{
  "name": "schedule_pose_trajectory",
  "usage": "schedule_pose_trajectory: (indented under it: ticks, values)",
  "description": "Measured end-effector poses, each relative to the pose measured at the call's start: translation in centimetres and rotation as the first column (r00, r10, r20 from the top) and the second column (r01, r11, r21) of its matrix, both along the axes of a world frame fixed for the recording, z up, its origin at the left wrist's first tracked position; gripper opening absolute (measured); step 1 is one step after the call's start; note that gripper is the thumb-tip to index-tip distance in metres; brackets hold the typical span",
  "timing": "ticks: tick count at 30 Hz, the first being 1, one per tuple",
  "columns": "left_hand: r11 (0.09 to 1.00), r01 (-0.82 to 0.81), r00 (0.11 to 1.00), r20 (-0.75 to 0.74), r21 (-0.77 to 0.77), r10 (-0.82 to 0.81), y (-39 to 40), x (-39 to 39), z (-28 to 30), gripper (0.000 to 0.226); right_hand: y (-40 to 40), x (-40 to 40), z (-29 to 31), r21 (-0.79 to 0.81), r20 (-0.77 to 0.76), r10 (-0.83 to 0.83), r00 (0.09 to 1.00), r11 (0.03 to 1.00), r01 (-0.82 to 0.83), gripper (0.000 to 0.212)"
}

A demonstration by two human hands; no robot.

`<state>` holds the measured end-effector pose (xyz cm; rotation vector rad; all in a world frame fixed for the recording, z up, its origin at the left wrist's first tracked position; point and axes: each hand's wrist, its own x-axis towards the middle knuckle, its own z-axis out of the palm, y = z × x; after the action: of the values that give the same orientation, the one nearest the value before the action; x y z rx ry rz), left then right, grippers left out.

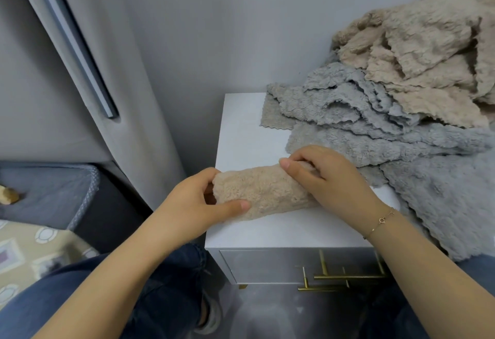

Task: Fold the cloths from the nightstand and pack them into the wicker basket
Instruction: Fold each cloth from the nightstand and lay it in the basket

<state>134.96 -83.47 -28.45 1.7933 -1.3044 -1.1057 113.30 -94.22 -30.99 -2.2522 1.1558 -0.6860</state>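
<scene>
A beige fluffy cloth (263, 191), folded into a narrow bundle, lies on the front part of the white nightstand (241, 129). My left hand (198, 202) grips its left end, thumb laid across the front. My right hand (324, 177) holds the right end with curled fingers. Behind it a loose heap of grey cloths (375, 121) and beige cloths (428, 51) covers the right side of the nightstand and hangs over its edge. No wicker basket is in view.
The nightstand has a drawer with gold handles (345, 277). A grey curtain (112, 70) hangs at the left against the wall. A bed corner with grey bedding (53, 194) and a patterned cover (32, 253) lies at the lower left. My knees in jeans are below.
</scene>
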Motion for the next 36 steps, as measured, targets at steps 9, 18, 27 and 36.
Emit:
schedule_pose_trajectory:
  ticks: [9,18,27,36]
  values:
    - [0.947,-0.27,0.852,-0.501,-0.175,0.15,-1.3,-3.8,1.7,0.039,2.6,-1.4,2.4,0.437,0.665,-0.464,0.585,0.877,0.199,0.037]
    - [0.976,-0.165,0.86,-0.505,-0.142,0.072,-2.1,-9.4,0.3,0.03,4.0,-2.5,3.9,0.63,0.74,-0.524,0.422,0.76,-0.16,0.034]
    - [0.983,0.08,0.926,-0.353,-0.164,-0.134,-1.3,-13.4,1.3,0.04,5.4,-6.6,4.9,0.671,0.739,-0.643,0.198,0.729,-0.135,0.02]
    - [0.948,0.233,0.849,-0.431,-0.216,-0.307,1.3,-19.8,5.0,0.04,12.7,-16.3,7.6,0.645,0.739,-0.667,0.095,0.741,0.186,0.03]
